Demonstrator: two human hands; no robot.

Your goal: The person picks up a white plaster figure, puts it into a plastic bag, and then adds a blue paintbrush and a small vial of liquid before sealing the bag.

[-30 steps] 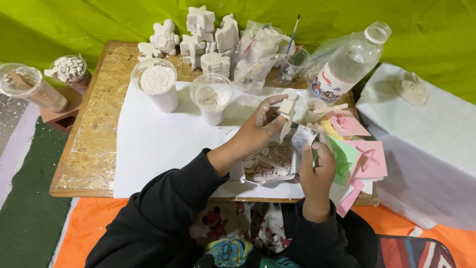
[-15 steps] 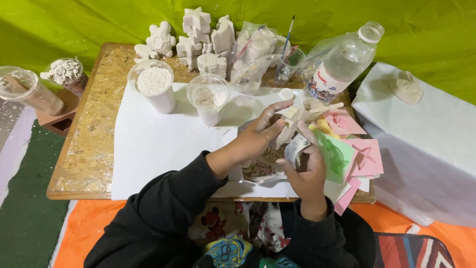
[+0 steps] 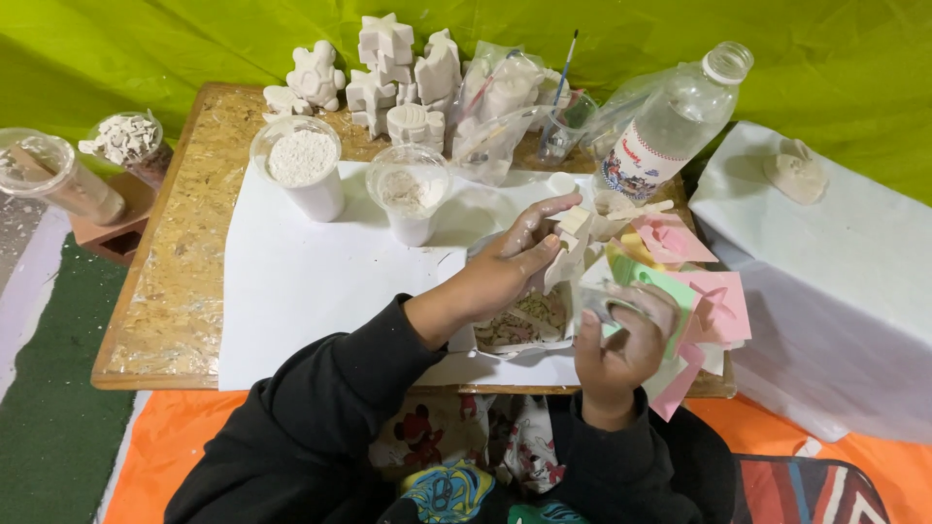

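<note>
Since prev. frame both hands lifted slightly. Left hand (image 3: 510, 267) pinches pale plaster piece (image 3: 571, 243) over tray (image 3: 464, 340); right hand (image 3: 621, 340) closed round clear mould (image 3: 597, 296). Risk: thin piece snaps or drops; cup (image 3: 410, 194) nr elbow sweep.

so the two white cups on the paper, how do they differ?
The left cup is filled nearly to the rim with white powder; the right cup holds less, with residue smeared on its walls. The left cup stands farther from the left hand; the right cup is just beyond it. Both are upright, open-topped, similar in size, and stand on the white paper.
</note>
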